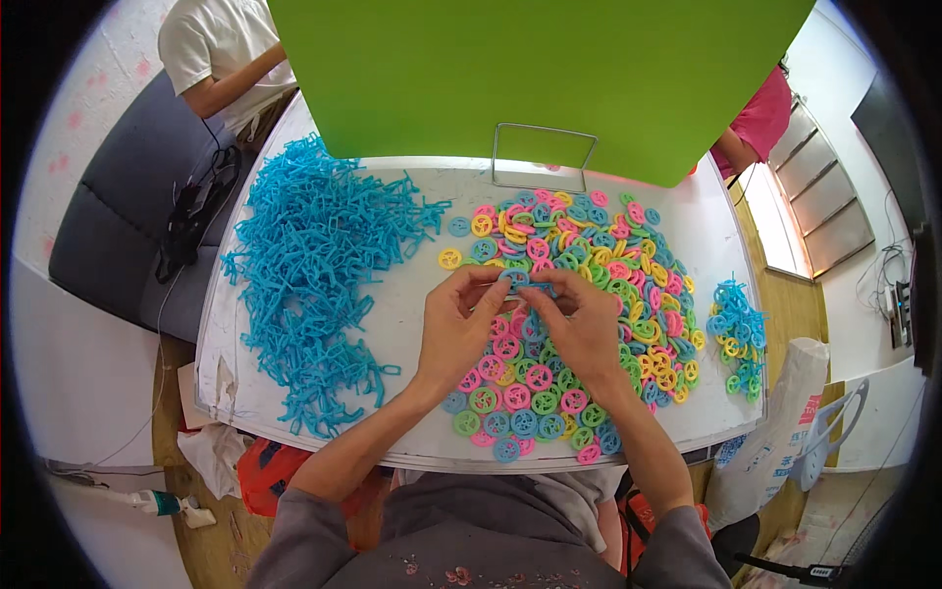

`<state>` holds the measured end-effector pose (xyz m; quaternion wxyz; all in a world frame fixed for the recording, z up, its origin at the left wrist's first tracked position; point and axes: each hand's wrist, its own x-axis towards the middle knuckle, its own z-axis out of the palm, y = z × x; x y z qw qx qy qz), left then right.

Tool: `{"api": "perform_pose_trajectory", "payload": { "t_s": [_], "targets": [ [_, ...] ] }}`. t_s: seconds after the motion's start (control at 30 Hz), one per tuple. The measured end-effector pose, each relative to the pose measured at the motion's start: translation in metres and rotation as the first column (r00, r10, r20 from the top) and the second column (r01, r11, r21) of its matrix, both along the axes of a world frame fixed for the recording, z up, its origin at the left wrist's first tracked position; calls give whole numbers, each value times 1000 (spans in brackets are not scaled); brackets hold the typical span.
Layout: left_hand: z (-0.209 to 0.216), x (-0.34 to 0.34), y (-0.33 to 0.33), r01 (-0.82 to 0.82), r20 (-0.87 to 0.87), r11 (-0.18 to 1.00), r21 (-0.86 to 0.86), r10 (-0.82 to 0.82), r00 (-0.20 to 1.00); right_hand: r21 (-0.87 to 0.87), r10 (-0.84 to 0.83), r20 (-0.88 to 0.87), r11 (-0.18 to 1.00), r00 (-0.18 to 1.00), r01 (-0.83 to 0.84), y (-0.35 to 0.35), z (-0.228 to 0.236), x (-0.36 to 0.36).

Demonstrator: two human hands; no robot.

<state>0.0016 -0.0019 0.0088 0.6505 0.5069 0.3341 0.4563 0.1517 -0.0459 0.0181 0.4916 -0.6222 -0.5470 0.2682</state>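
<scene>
Both hands meet above a spread heap of small plastic wheels [535, 375] in pink, yellow, green and blue. Between thumb and fingers my left hand [459, 319] pinches a blue wheel [514, 279]. My right hand [581, 329] closes on a blue plastic piece [538, 288] right beside that wheel; fingers hide much of it. Whether the two blue parts are joined, I cannot tell. A large tangled pile of blue plastic link-shaped pieces [314, 245] lies to the left of my hands.
A green panel [540, 79] stands across the white table's [412, 304] far side, with a bent wire stand [545, 185] before it. Wheels joined with blue pieces [738, 334] lie at the right edge. People sit beyond the panel at left [221, 59] and right [756, 118].
</scene>
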Motion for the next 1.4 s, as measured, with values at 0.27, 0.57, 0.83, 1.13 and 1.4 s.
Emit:
{"api": "perform_pose_trajectory", "payload": {
  "t_s": [0.27,0.57,0.83,1.13,1.4],
  "targets": [
    [0,1,-1,-11,146,997,-81,23,989,139,-41,236,990,971,8,0,-4,-5],
    [-7,3,-6,-86,57,996,28,84,995,213,-55,217,977,975,8,-1,-7,-10],
    [-5,2,-7,-107,-51,983,147,115,992,146,-53,217,989,975,22,-4,-6,-12],
    [-3,1,-9,-131,-205,944,302,198,958,108,-23,200,994,980,1,-4,-9,-14],
    [2,2,-7,-110,-22,994,11,110,994,-10,-17,59,1000,998,18,0,-2,-10]
  ]
}}
